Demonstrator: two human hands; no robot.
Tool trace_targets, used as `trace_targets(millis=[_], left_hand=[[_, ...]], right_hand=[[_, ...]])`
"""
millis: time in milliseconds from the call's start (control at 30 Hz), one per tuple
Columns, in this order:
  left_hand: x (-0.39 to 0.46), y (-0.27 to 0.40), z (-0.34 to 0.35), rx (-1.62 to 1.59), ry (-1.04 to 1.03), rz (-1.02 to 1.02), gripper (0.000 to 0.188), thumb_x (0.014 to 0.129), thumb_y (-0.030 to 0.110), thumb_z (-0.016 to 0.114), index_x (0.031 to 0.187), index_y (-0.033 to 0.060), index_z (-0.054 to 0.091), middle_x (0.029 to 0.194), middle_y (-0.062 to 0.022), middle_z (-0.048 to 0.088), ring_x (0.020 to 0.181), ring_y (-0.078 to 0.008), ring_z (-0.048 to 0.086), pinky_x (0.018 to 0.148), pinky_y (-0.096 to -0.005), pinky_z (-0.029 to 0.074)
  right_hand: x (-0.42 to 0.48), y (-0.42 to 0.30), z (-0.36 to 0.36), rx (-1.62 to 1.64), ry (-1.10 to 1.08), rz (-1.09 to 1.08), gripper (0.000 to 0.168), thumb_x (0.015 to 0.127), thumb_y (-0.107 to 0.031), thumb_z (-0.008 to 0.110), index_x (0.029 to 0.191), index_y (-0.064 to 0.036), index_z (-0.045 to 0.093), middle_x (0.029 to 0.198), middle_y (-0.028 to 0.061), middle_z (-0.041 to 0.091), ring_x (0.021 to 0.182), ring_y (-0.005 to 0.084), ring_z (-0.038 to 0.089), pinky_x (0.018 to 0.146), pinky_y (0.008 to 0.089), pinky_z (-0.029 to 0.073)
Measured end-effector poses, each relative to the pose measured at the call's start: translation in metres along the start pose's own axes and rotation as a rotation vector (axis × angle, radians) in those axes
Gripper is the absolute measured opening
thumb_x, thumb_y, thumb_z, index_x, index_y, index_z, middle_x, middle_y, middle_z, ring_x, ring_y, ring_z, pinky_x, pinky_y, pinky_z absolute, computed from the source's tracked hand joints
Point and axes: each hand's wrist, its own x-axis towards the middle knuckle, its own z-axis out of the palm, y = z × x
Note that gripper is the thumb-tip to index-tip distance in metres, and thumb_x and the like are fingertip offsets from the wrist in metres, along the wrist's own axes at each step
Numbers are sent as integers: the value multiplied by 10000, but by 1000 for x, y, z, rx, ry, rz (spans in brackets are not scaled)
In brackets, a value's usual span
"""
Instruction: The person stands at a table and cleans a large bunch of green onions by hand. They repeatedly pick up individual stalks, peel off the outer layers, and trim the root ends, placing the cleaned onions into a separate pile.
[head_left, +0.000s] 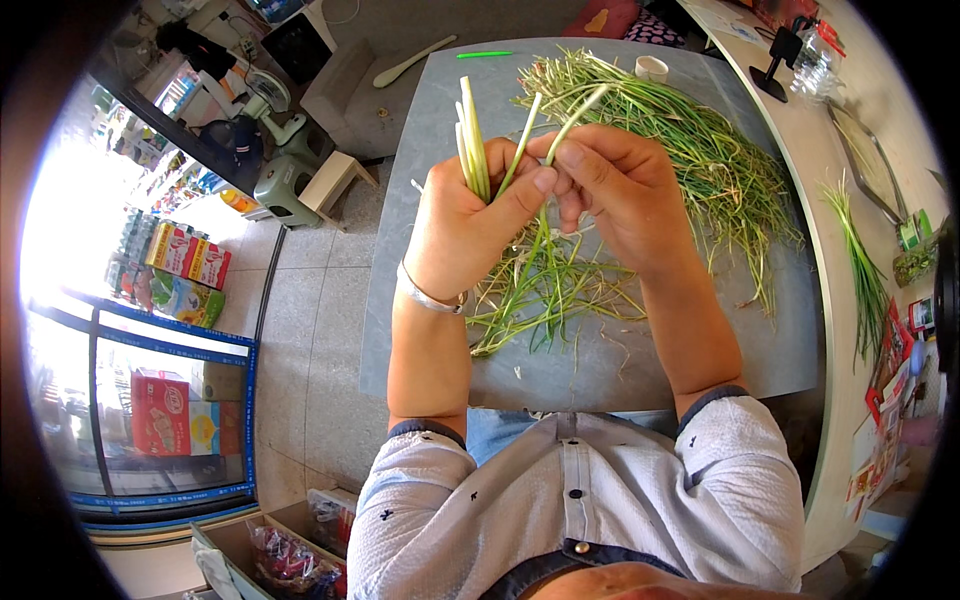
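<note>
My left hand (480, 202) is closed round several pale green vegetable stalks (471, 146), their white ends pointing away from me. Between the thumb and fingers of my right hand (611, 180) is one more pale stalk (579, 120), its end tilted up to the right. The two hands nearly touch over the grey table (420, 300). Under them lies a loose scatter of green and yellowed leaves (551, 292). Beyond my right hand spreads a large heap of long green stalks (675, 135). Part of what the left fingers grip is hidden.
A white cup (651, 69) and a green pen-like stick (484, 54) are at the table's far edge. Along the right, a pale counter (814, 172) bears a small bunch of green stalks (859, 270) and a black stand (776, 64). Stools (289, 187) stand at left.
</note>
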Motion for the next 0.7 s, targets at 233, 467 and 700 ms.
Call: trace_targets(millis=[233, 467, 700], left_hand=[[0, -1, -6, 100, -87, -44, 160, 793, 131, 593, 697, 27, 518, 594, 49, 445, 539, -24, 354, 472, -183, 266], [-1, 5, -4, 191, -45, -26, 186, 753, 103, 602, 630, 27, 485, 546, 36, 415, 513, -41, 348, 448, -220, 292], [-3, 6, -7, 216, -65, -24, 191, 742, 94, 599, 615, 32, 470, 543, 33, 416, 511, -44, 349, 452, -219, 296]], right_hand=[[0, -3, -4, 0, 67, -18, 141, 817, -100, 545, 874, 13, 609, 634, 11, 553, 471, 47, 471, 417, 170, 385], [0, -2, -5, -28, 78, 17, 127, 799, -68, 524, 844, 11, 613, 619, 12, 556, 452, 39, 456, 403, 169, 370], [1, -1, -6, 16, 79, 8, 119, 798, -75, 519, 821, 4, 606, 615, 11, 550, 451, 40, 456, 400, 169, 366]])
